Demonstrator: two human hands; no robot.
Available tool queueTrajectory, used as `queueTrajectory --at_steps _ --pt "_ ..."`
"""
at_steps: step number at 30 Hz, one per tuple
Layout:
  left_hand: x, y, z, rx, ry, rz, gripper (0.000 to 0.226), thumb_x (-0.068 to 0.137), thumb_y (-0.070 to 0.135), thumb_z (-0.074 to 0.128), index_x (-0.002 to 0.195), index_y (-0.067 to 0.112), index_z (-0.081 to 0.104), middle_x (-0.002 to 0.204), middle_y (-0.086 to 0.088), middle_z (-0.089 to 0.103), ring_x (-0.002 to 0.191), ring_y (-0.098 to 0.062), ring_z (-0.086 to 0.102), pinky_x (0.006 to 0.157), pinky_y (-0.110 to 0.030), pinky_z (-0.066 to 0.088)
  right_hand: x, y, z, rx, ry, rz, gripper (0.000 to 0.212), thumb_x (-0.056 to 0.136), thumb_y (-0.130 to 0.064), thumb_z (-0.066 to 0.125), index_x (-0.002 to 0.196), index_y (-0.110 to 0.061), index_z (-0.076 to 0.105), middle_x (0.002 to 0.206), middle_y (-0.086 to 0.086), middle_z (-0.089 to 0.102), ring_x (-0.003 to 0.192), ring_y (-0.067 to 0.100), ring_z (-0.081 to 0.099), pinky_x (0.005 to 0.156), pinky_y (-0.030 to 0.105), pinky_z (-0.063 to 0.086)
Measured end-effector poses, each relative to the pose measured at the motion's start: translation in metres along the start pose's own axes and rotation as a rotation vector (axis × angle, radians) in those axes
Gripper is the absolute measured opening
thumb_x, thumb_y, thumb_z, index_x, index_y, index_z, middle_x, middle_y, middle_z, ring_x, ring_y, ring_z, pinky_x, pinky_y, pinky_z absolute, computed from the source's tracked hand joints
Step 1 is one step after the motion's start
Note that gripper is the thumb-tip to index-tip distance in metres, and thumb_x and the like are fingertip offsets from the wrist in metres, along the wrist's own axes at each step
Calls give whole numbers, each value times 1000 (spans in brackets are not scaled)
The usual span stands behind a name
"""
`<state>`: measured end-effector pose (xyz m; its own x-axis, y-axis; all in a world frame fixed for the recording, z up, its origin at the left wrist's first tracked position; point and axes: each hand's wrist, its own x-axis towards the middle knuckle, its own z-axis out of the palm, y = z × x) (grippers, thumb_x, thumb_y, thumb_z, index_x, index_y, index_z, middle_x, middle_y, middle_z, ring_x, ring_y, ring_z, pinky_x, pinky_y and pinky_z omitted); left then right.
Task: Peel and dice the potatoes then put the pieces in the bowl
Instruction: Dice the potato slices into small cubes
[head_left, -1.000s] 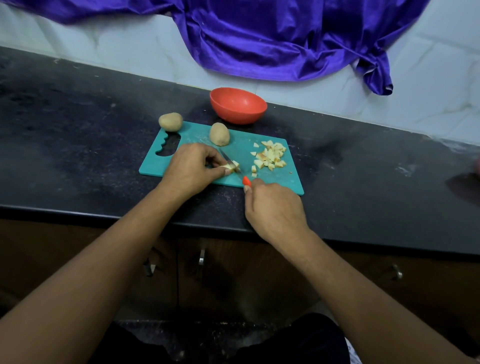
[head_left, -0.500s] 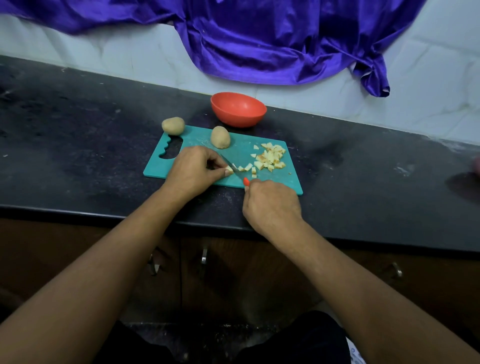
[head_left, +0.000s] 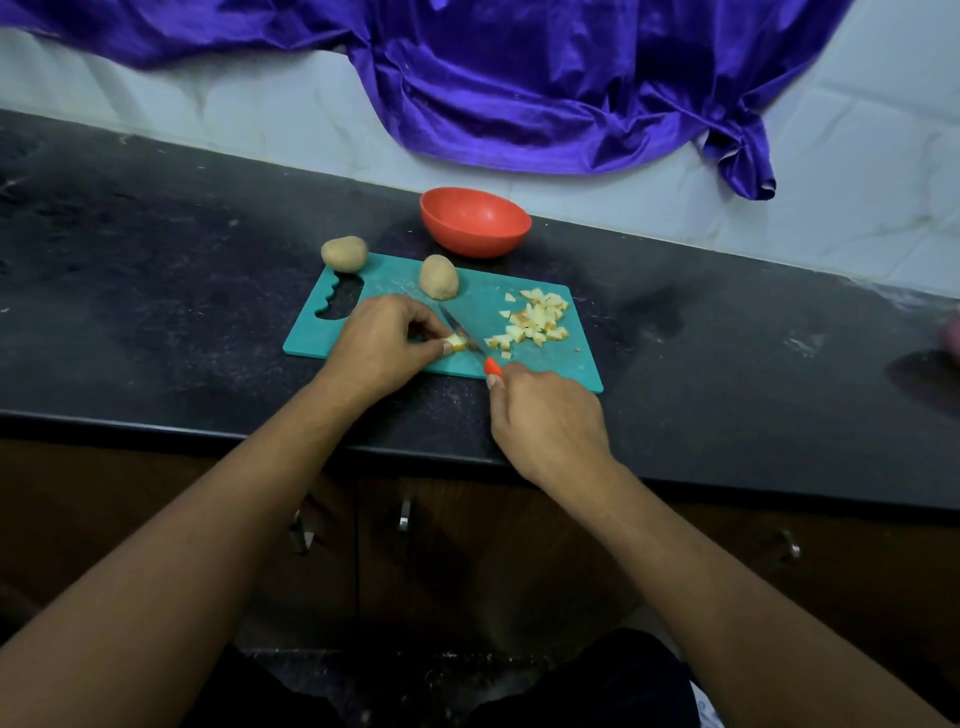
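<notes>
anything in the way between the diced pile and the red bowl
Nothing visible. Only bare cutting board and a strip of counter lie between the diced pieces and the bowl; the whole potato on the board sits left of that path.

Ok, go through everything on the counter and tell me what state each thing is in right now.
Left hand, pinches the potato piece.
Right hand, grips the knife handle.
Knife, blade against the potato piece.
Potato piece, small remnant, held on the cutting board.
Diced pieces, heaped on the board, none in the bowl.
Middle potato, whole, on the board.
Left potato, whole, at the board's far corner.
Bowl, upright, empty.
</notes>
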<state>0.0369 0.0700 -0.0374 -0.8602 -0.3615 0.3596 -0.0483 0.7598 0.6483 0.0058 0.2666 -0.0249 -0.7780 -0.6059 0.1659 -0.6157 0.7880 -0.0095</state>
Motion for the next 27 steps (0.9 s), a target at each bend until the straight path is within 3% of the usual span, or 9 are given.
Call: queueTrajectory --at_steps 6,13,18,22,27 --pt "2 -2 1 2 8 7 10 82 28 85 90 26 80 88 18 70 90 -2 64 89 -28 52 0 0 -3 -30 -17 -34 38 110 -46 27 113 -21 56 83 -1 56 73 18 54 62 38 44" --pt "2 -2 1 -4 0 -10 10 81 30 86 89 27 80 93 14 73 93 -5 65 92 -35 54 6 -8 -4 -77 -79 -4 34 109 -42 33 118 -18 55 87 2 56 79 22 58 67 42 52" --pt "0 0 0 -9 19 -24 9 82 30 85 88 25 80 93 13 74 93 -4 65 93 -30 53 6 -6 -3 6 -80 102 38 110 -45 30 114 -19 58 88 1 58 77 19 57 62 38 45" --pt "1 1 0 -2 9 -29 8 83 29 85 89 25 81 93 14 74 92 -2 63 92 -27 51 1 -3 -1 31 -14 57 38 110 -46 29 109 -21 57 79 -3 54 68 14 53 57 36 41" --pt "1 1 -2 -16 -2 -32 8 83 27 85 89 26 80 93 15 73 90 -1 64 91 -26 52 -2 -2 0 13 2 3 38 109 -49 27 110 -23 55 78 -5 54 67 13 53 59 37 48"
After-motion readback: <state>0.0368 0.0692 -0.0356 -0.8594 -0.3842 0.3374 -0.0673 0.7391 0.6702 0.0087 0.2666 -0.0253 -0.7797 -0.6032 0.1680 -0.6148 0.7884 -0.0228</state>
